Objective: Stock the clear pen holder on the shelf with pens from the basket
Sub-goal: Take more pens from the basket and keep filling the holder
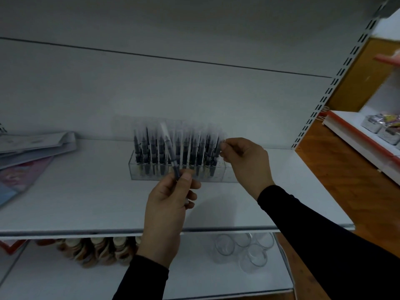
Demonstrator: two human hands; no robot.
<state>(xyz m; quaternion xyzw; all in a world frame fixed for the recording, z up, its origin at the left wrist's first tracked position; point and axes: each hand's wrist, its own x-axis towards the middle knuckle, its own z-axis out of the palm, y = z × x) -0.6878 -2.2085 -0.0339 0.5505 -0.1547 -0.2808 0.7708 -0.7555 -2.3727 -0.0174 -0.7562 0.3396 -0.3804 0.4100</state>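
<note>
A clear pen holder (pixel 138 169) stands on the white shelf (pixel 86 202) against the back wall, with several dark pens upright in it. My left hand (pixel 171 204) grips a dark pen with a clear cap (pixel 170 148), tilted in front of the holder. My right hand (pixel 244 163) pinches the clear top of a pen (pixel 218 148) at the holder's right end. The basket is out of view.
Booklets (pixel 32 146) lie on the shelf at the left. The shelf below holds brown bottles (pixel 99 252) and clear glasses (pixel 244 247). A slotted upright (pixel 324 100) bounds the shelf on the right; beyond it are a wooden floor and another display (pixel 368 135).
</note>
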